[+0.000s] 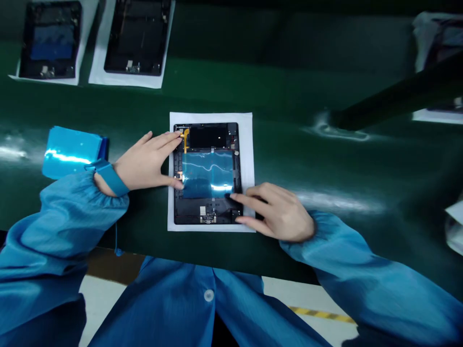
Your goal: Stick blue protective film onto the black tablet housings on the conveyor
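Observation:
An opened tablet housing (191, 211) lies on a white foam sheet (247, 144) in front of me. A shiny blue film (208, 173) covers its middle, below a black rectangular part (208, 137) and beside an orange flex cable (186, 140). My left hand (146, 161) spans the housing's left edge, fingertips by the flex cable and thumb at the film's lower left. With index finger and thumb stretched out, my right hand (275, 209) touches the film's lower right corner and the housing's right edge. Its other fingers are curled.
A stack of blue film sheets (70, 152) lies left, beside my wrist strap (111, 177). Two more tablet housings (50, 41) (139, 36) rest on white sheets at the back left. Another white sheet (437, 115) with a dark device sits far right, behind a dark bar (390, 96).

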A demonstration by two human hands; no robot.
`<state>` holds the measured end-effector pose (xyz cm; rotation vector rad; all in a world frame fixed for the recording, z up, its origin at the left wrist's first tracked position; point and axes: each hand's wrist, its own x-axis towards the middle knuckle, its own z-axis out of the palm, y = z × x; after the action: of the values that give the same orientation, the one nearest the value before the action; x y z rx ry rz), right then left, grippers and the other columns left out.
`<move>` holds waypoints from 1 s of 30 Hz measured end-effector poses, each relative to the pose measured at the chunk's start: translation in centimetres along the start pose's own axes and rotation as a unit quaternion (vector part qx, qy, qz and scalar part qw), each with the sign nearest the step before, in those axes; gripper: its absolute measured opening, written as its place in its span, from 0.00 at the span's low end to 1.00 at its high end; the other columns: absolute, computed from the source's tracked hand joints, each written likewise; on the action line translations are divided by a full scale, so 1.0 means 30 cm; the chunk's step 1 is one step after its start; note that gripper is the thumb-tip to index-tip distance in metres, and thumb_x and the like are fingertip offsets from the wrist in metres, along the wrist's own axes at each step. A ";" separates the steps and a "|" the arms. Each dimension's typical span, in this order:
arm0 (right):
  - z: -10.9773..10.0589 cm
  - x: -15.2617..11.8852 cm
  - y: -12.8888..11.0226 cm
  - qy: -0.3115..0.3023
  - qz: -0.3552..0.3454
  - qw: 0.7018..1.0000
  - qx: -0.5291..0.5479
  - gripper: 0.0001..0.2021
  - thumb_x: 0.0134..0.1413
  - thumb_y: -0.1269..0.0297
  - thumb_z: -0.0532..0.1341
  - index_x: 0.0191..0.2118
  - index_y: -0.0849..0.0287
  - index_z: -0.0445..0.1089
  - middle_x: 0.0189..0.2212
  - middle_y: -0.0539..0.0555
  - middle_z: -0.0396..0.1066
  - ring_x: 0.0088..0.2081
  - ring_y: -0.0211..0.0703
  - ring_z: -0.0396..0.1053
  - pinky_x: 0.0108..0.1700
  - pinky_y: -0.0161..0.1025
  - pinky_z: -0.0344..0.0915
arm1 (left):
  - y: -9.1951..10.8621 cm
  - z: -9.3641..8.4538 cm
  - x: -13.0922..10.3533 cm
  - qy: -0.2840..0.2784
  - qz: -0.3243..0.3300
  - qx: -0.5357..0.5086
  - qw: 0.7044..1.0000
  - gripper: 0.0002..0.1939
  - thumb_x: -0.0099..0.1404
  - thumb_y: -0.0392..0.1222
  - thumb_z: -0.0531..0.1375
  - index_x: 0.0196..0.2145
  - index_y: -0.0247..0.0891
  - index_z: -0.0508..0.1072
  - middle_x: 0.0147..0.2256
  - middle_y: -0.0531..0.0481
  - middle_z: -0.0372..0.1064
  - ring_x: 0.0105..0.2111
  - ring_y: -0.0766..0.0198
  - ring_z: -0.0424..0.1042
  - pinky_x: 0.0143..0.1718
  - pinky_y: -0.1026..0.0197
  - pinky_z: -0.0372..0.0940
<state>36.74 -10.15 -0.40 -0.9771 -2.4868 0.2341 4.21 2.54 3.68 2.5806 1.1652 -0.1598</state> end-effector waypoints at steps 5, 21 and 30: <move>0.064 0.014 -0.010 0.079 0.200 0.977 0.000 0.16 0.67 0.58 0.60 0.53 0.61 0.74 0.43 0.60 0.76 0.44 0.49 0.74 0.46 0.44 0.73 | 0.065 -0.050 0.212 0.101 -0.095 0.024 0.990 0.24 0.73 0.48 0.56 0.62 0.34 0.67 0.60 0.36 0.67 0.59 0.42 0.68 0.61 0.41 0.63; 0.155 0.059 -0.054 0.141 0.367 0.918 0.048 0.33 0.63 0.52 0.60 0.68 0.64 0.58 0.52 0.67 0.71 0.34 0.48 0.74 0.36 0.47 0.74 | 0.031 -0.006 0.257 0.120 -0.097 0.062 0.986 0.17 0.78 0.44 0.45 0.50 0.38 0.71 0.54 0.39 0.66 0.47 0.54 0.73 0.46 0.53 0.70; 0.102 0.276 0.090 0.096 0.395 0.899 0.165 0.23 0.66 0.44 0.48 0.27 0.55 0.62 0.20 0.51 0.63 0.24 0.42 0.62 0.30 0.40 0.59 | -0.247 -0.207 0.258 0.275 -0.212 -0.032 0.937 0.18 0.78 0.48 0.44 0.53 0.38 0.67 0.52 0.41 0.70 0.50 0.60 0.72 0.55 0.58 0.67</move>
<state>31.60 -2.52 -1.05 -1.7013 -1.6729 0.7392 3.66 14.67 6.13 2.3407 1.8742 0.5354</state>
